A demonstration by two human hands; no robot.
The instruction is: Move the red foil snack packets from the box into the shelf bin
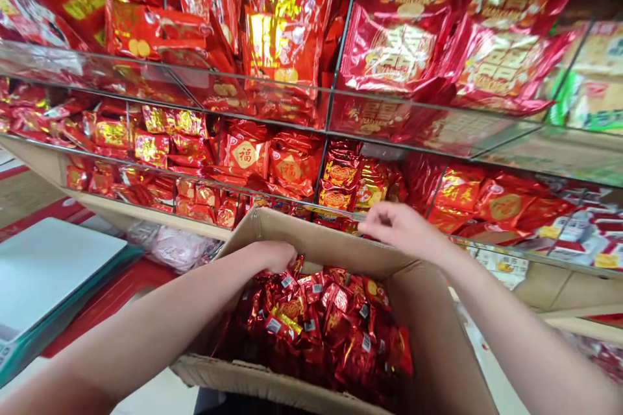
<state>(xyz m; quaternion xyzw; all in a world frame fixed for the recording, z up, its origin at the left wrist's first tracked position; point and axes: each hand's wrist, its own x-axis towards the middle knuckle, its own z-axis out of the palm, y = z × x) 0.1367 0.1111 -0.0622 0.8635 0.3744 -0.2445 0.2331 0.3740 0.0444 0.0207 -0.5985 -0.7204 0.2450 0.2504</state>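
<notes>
An open cardboard box [335, 243] stands against the shelf front, partly filled with small shiny red snack packets [335, 324], some showing white barcode labels. My left hand [280, 256] reaches into the box at its far left, with curled fingers down at the packets. Its fingertips are hidden, so what it grips is unclear. My right hand [392, 227] is above the far rim, close to the lower shelf's front edge. Its fingers are bent together in a pinch, and anything between them is too small to make out. Gold-and-red packets [338, 175] lie in the shelf compartment just beyond.
Larger red snack bags [287, 39] and pink-red bags [399, 52] fill the upper shelf behind a clear front panel [418, 113]. More red packets [294, 165] sit in divided lower compartments. At left are a teal-edged white lid [58, 272] and plastic-wrapped goods [180, 246].
</notes>
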